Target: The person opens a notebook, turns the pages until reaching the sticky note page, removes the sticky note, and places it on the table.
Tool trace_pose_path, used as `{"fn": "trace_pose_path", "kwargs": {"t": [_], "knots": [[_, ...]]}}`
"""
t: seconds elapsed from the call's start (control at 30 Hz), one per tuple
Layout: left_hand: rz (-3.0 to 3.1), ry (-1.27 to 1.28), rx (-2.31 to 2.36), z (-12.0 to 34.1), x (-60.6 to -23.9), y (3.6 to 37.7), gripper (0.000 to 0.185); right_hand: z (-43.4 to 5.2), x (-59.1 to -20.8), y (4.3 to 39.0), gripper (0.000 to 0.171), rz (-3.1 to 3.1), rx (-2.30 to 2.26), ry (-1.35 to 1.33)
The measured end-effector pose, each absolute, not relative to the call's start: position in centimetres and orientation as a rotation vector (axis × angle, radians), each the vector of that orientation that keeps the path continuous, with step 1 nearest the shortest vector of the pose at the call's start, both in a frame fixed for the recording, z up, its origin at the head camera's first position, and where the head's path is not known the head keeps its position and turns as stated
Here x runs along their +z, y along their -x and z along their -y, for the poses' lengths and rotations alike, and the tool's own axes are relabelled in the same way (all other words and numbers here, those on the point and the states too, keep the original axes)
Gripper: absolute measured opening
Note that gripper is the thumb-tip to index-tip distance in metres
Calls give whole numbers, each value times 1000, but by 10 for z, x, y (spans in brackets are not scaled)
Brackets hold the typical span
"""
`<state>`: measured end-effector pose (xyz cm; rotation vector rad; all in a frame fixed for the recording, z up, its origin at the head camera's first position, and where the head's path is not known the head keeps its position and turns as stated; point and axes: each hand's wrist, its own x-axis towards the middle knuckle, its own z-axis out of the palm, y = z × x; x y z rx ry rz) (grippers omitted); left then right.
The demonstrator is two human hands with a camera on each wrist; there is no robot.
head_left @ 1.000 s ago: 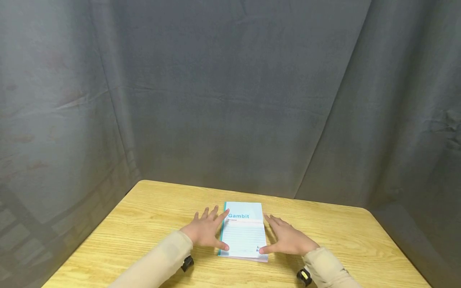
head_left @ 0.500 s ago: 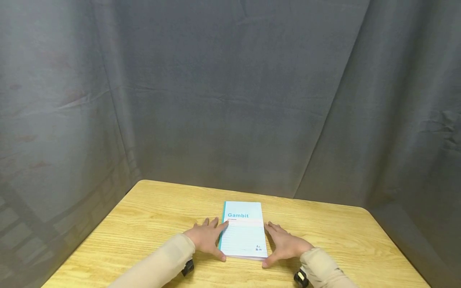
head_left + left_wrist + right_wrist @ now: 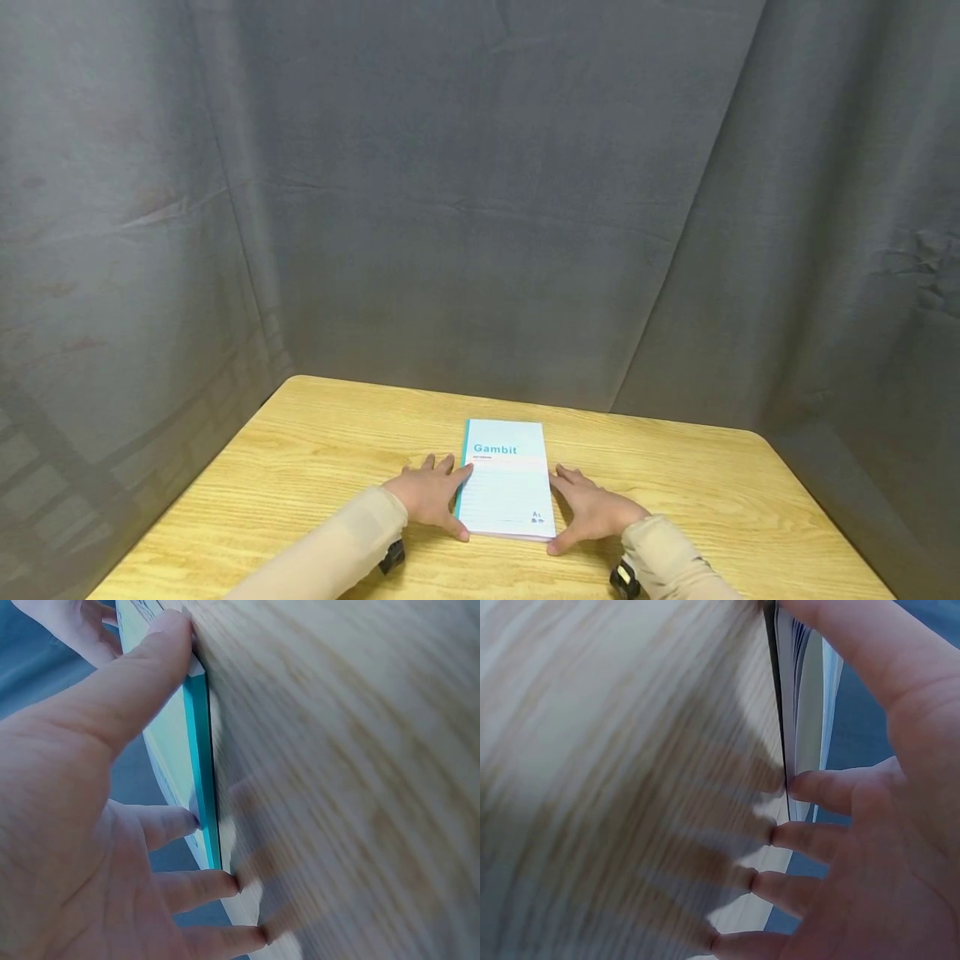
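Observation:
A white notebook (image 3: 504, 483) with a teal spine and "Gambit" printed in blue lies closed on the wooden table. At its left side is my left hand (image 3: 431, 498), fingers spread; the thumb is at the near left corner and the index fingertip at the spine (image 3: 199, 742). The other fingertips come down on the tabletop in the left wrist view. My right hand (image 3: 596, 507) flanks the opposite side, its thumb at the near right corner. In the right wrist view, the index fingertip touches the page edges (image 3: 786, 697), which are slightly parted, while the remaining fingers reach the table.
The light wood table (image 3: 345, 433) has rounded far corners. Grey cloth (image 3: 465, 208) hangs behind it and along both sides. Beige sleeves (image 3: 337, 542) cover my forearms, and a small black device (image 3: 625, 578) sits at the right wrist.
Over the second, both hands draw slightly nearer, and their thumbs leave the cover area for the notebook's near corners. During the last half second they barely move.

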<state>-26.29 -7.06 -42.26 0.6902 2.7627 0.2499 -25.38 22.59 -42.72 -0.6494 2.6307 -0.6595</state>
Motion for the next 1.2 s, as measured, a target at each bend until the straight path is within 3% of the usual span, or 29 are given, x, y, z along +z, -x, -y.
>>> {"fn": "trace_pose_path", "kwargs": {"t": [0.43,0.8,1.2], "knots": [[-2782,-701,255,66,-420,264,101,-226,-427,253,116,-2629,-657,663],[-2925,-1147,99,17,-401,255,83,-226,-426,248,110,-2687,-614,659],[-2797,-1307,-44,-24,-413,247,63,-225,-428,251,111,-2658,-621,674]]}}
